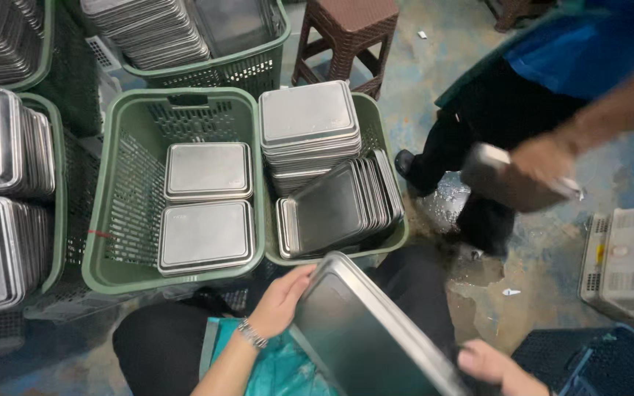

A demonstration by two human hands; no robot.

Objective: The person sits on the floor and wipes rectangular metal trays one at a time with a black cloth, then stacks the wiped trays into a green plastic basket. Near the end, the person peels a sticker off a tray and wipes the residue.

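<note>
Smooth, dull-shining metal tray (372, 334) with a matt grey face. Green perforated plastic basket (133, 183) holds brushed metal trays (207, 172). Brown woven-look plastic stool (346, 37). Rough, wet, stained concrete floor (537, 249). Glossy teal plastic apron (280, 367).

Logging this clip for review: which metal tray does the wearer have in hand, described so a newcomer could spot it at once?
Start at the two green baskets of stacked steel trays. Below them, over the wearer's lap, one metal tray tilts between the left hand and right hand. Unlike its neighbours, it sits in no basket and no stack.
</note>
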